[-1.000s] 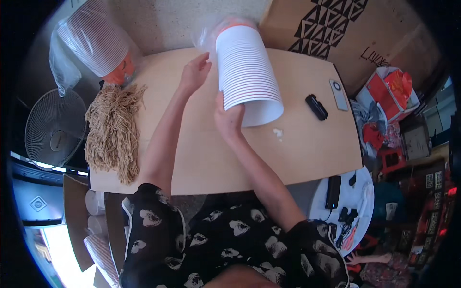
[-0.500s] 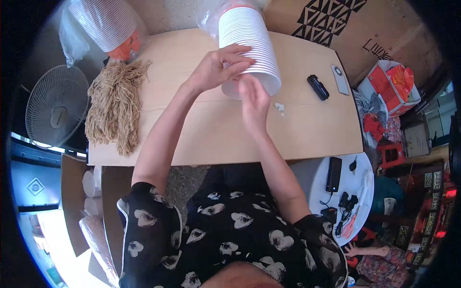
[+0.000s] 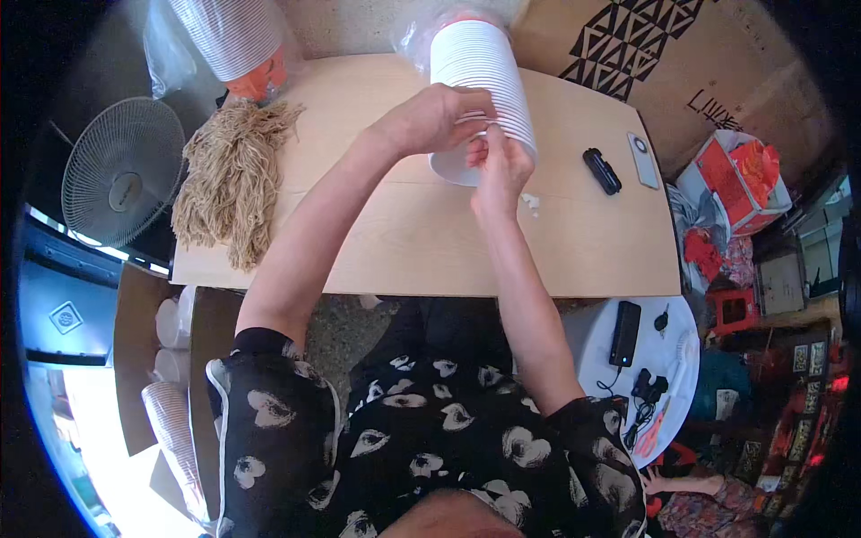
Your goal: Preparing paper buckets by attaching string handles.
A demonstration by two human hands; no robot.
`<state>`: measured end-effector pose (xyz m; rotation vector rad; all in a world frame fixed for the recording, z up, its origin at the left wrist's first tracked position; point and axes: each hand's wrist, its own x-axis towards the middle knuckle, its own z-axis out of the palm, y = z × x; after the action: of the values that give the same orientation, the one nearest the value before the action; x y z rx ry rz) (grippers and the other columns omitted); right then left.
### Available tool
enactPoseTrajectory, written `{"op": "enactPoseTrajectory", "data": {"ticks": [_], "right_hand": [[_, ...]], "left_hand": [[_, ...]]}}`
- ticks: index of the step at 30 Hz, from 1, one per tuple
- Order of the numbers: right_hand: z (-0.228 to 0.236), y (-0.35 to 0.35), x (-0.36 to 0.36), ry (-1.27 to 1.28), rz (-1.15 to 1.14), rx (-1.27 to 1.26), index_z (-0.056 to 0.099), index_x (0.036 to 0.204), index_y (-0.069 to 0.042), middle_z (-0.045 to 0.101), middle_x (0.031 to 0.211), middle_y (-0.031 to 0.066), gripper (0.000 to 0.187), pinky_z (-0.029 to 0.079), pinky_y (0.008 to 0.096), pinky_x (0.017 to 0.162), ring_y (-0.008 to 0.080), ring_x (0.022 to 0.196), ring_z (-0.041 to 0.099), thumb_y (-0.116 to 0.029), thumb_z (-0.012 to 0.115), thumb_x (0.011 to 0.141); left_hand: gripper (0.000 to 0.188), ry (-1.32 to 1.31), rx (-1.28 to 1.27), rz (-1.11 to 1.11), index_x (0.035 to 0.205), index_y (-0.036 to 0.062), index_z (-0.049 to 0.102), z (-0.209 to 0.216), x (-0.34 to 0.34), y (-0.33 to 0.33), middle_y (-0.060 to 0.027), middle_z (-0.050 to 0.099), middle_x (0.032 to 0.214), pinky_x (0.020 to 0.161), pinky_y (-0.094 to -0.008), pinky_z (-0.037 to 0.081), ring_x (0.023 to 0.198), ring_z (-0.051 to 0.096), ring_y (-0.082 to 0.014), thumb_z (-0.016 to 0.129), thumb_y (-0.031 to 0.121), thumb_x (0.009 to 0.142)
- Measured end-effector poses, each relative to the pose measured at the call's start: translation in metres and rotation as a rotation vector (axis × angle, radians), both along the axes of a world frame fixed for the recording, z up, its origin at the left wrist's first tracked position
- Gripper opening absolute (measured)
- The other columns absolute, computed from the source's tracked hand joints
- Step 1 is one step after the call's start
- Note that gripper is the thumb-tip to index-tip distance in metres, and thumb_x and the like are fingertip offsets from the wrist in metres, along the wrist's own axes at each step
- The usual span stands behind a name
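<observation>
A long nested stack of white paper tubs [image 3: 473, 61] lies on its side on the table, the open mouth of the end tub [image 3: 451, 169] facing me. From the left, my left hand [image 3: 444, 121] reaches across that end, its fingers bent over the rims. My right hand [image 3: 504, 170] is at the same mouth, thumb raised by the rim and fingers curled in front of the opening. The fingertips of both hands meet at the rim, partly hiding one another. Clear plastic wrap [image 3: 414, 45] bunches round the stack's far end.
On the wooden table [image 3: 377, 242] lie a beige string mop head [image 3: 235, 179], a black clip-like object [image 3: 602, 171], a pale flat device [image 3: 642, 160] and white scraps [image 3: 532, 204]. A bagged tub stack [image 3: 229, 40] stands far left, a fan [image 3: 124, 191] beyond. Another person's hand [image 3: 653, 481] shows lower right.
My right hand has moved up to the rim and its fingers have curled in. My left hand's fingers have bent further over the rims. The whole view has shifted slightly.
</observation>
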<state>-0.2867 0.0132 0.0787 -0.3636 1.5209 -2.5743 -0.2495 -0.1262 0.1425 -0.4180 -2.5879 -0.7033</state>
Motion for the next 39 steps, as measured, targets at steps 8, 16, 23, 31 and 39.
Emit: {"op": "enactPoseTrajectory", "data": {"ticks": [8, 16, 23, 31, 39], "right_hand": [[0.004, 0.045, 0.062, 0.067, 0.06, 0.041, 0.06, 0.075, 0.0, 0.063, 0.065, 0.0057, 0.027, 0.046, 0.0258, 0.052, 0.0115, 0.053, 0.057, -0.017, 0.067, 0.095], [0.025, 0.153, 0.128, 0.188, 0.335, 0.161, 0.061, 0.102, 0.009, 0.068, 0.088, 0.0165, 0.023, 0.049, 0.0298, 0.055, 0.0189, 0.061, 0.061, -0.012, 0.054, 0.095], [0.02, 0.128, 0.127, 0.059, 0.565, 0.09, 0.06, 0.108, 0.008, 0.066, 0.087, 0.0138, 0.029, 0.047, 0.0285, 0.048, 0.0177, 0.056, 0.059, -0.019, 0.055, 0.097], [0.042, 0.04, 0.126, 0.1, 0.871, 0.24, 0.063, 0.104, 0.006, 0.068, 0.082, 0.0104, 0.033, 0.057, 0.0274, 0.06, 0.0167, 0.066, 0.068, -0.026, 0.055, 0.105], [0.013, 0.081, 0.079, 0.451, 0.279, 0.48, 0.066, 0.115, 0.003, 0.069, 0.086, 0.0068, 0.019, 0.052, 0.0227, 0.065, 0.0097, 0.071, 0.064, -0.01, 0.06, 0.101]], "left_hand": [[0.041, -0.007, 0.027, 0.035, 0.133, 0.0045, 0.056, -0.014, 0.003, -0.007, -0.0119, 0.073, 0.113, 0.087, -0.0402, 0.059, 0.098, 0.071, -0.034, 0.067, 0.013, 0.094], [0.034, 0.164, 0.455, 0.162, 0.131, 0.0101, 0.064, -0.03, 0.047, -0.01, -0.0126, 0.067, 0.128, 0.093, -0.0393, 0.055, 0.111, 0.067, -0.0249, 0.063, 0.025, 0.1], [0.094, 0.23, 0.989, 0.173, 0.153, 0.0055, 0.036, -0.059, 0.19, 0.02, -0.0161, 0.045, 0.153, 0.115, -0.0461, 0.036, 0.145, 0.039, -0.0296, 0.08, 0.046, 0.081], [0.117, -0.061, 0.863, 0.363, 0.157, 0.0112, 0.031, -0.072, 0.231, 0.046, -0.0177, 0.027, 0.162, 0.113, -0.0516, 0.038, 0.148, 0.031, -0.0324, 0.095, 0.031, 0.061], [0.083, -0.421, 1.39, 0.24, 0.154, 0.0036, 0.034, -0.096, 0.245, -0.025, -0.0122, 0.053, 0.143, 0.1, -0.0427, 0.054, 0.119, 0.062, -0.0231, 0.069, 0.045, 0.092]]}}
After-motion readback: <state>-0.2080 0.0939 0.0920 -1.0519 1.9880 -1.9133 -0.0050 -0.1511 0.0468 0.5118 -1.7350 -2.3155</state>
